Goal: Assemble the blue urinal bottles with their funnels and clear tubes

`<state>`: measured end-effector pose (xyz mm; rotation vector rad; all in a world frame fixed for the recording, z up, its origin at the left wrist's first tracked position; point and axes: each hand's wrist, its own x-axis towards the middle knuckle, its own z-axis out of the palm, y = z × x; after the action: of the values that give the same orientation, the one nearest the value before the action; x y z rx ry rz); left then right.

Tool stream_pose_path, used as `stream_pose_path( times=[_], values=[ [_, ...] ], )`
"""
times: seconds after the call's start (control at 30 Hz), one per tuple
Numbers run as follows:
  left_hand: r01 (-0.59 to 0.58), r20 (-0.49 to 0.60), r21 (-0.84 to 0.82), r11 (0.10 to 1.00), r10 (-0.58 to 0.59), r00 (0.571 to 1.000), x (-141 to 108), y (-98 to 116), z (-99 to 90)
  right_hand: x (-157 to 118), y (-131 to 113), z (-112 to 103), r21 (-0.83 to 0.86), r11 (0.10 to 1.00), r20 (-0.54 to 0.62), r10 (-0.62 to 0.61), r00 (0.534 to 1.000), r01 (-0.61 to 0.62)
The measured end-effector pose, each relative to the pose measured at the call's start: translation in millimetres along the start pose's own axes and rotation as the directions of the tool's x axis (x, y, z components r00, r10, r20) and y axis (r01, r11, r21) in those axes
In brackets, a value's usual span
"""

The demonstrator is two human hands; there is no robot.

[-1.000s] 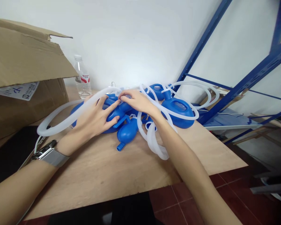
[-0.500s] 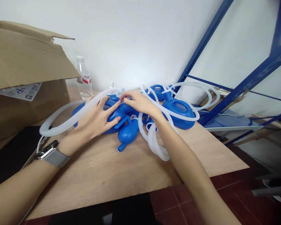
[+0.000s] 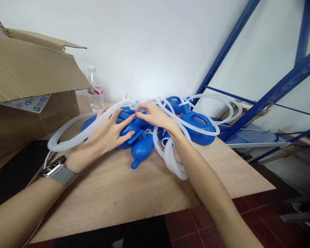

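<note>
My left hand (image 3: 108, 132) is spread over a large blue bottle (image 3: 127, 129) and grips it, its index fingertip near the bottle's neck. A translucent ribbed hose (image 3: 74, 141) loops over the back of that hand. My right hand (image 3: 153, 114) is closed in a pinch at the neck, touching the left index finger; what lies between its fingertips is hidden. A small blue bottle (image 3: 142, 150) with a spout lies in front. To the right, another blue bottle (image 3: 197, 129) lies under coiled clear hoses, and one more blue bottle (image 3: 173, 103) is behind.
An open cardboard box (image 3: 28, 69) stands at the left, beside a clear water bottle (image 3: 95, 91). A black flat item (image 3: 12, 172) lies near my left wrist. A blue metal shelf frame (image 3: 268, 96) rises right of the wooden table (image 3: 119, 199).
The whole view has shifted slightly, so things sit a little lower. Both hands stay at the blue bottle's neck, with only slight finger movement of the right hand.
</note>
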<state>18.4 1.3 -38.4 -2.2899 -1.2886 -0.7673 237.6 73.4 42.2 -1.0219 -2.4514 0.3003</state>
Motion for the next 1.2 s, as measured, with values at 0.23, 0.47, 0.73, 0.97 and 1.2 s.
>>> stream_pose_path(
  times=[0.23,0.47,0.73,0.97,1.2],
  values=[
    [0.039,0.010,-0.022,0.999,-0.038,0.999,3,7,-7.2,0,-3,2,-0.037,0.999,-0.025,-0.002,1.000,0.001],
    [0.121,0.035,-0.093,0.988,-0.118,0.992,7,10,-9.7,2,-4,3,-0.001,0.999,-0.033,0.032,0.999,-0.032],
    [0.178,0.047,-0.033,0.983,-0.177,0.983,11,17,-12.5,6,-7,5,0.053,0.990,-0.050,0.136,0.990,-0.133],
    [0.193,-0.006,-0.130,0.973,-0.195,0.981,23,36,-12.9,6,-9,6,0.043,0.989,-0.041,0.142,0.989,-0.141],
    [0.210,0.032,-0.271,0.939,-0.209,0.977,37,31,-11.5,4,-13,6,0.009,0.990,-0.055,0.138,0.989,-0.137]
  ],
)
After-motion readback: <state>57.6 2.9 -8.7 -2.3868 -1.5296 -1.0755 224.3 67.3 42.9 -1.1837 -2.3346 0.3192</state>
